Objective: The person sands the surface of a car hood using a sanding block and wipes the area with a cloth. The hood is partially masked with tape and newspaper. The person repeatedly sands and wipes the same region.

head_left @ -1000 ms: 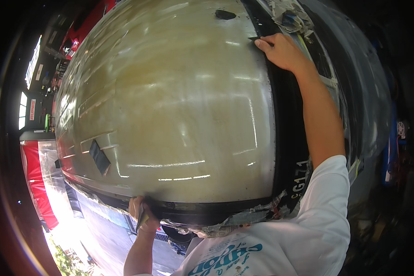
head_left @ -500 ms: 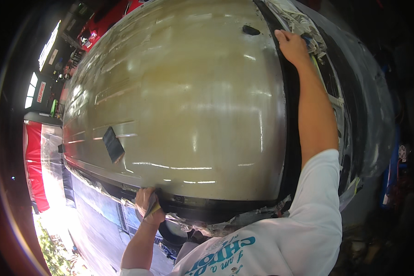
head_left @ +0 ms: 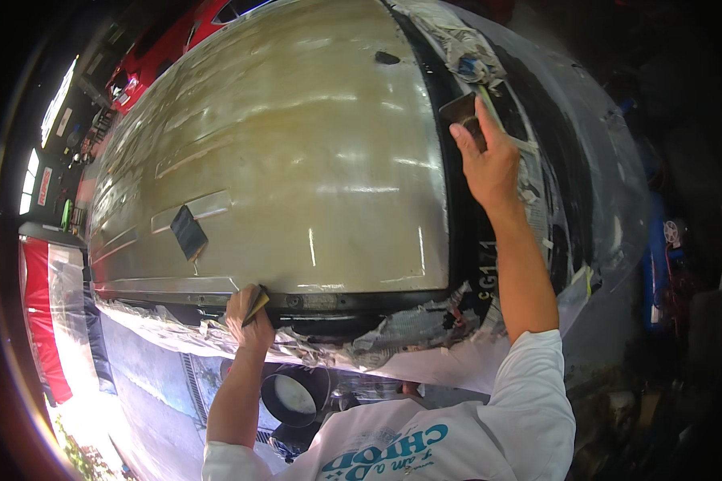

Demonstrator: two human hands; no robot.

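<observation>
A glossy beige vehicle roof panel [head_left: 297,160] with black edges [head_left: 465,256] fills the middle. My right hand [head_left: 488,164] is closed on a flat dark sanding pad [head_left: 456,107], fingers on it, over the black strip at the right side. My left hand [head_left: 247,321] grips a folded dark pad with a yellow layer [head_left: 257,303] at the panel's near edge. A dark rectangular sheet [head_left: 188,232] lies on the left part of the roof, and a small dark piece [head_left: 387,58] lies near the far right corner.
Crumpled masking paper [head_left: 401,337] and plastic sheeting [head_left: 618,224] line the edges. A red car [head_left: 148,52] stands beyond the roof. Below are a bucket [head_left: 293,397] and a floor drain grate [head_left: 192,389]. Red and translucent curtains [head_left: 40,313] hang at left.
My right hand has come back toward me along the black strip, showing more of its pad. The view has shifted, so my left hand appears higher and more floor shows below.
</observation>
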